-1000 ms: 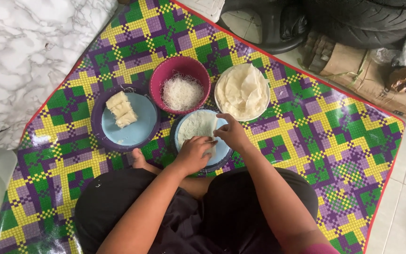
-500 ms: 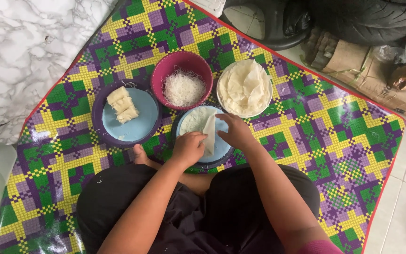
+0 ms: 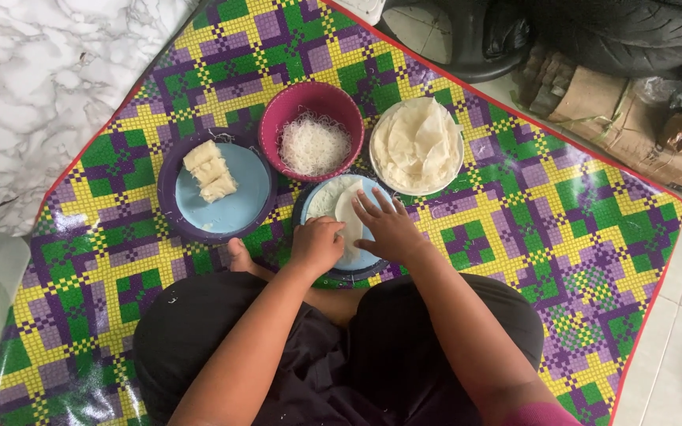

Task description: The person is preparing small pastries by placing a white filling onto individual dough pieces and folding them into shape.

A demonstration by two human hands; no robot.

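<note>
- On the checked mat [image 3: 515, 205] of purple, yellow and green, spread over the floor, a seated person in dark clothes works over a small blue plate [image 3: 372, 256] right in front of their knees.
- Lying on that blue plate is a thin white wrapper [image 3: 337, 201], with one edge folded over toward the middle.
- Pressing the near part of the wrapper, the left hand [image 3: 317, 244] is curled with its fingers bent down; whether it pinches the sheet or only rests on it I cannot tell.
- Just beside it, the right hand [image 3: 392, 229] lies flat with its fingers spread, on the folded part of the wrapper and the blue plate's right side.
- Both hands are close together but not joined.
- Just beyond the blue plate stands a pink bowl [image 3: 294, 106] holding fine white noodles [image 3: 313, 146].
- To the right of the pink bowl, and beyond the blue plate, sits a white plate [image 3: 455, 170] stacked with pale round wrappers [image 3: 416, 142].
- To the left of the blue plate rests a larger blue plate with a purple rim [image 3: 234, 205], with a few pale rolls [image 3: 211, 170] at its far left side.
- Beyond the mat's far right edge lie dark tyres [image 3: 633, 24] and a cardboard bundle [image 3: 593, 95].
</note>
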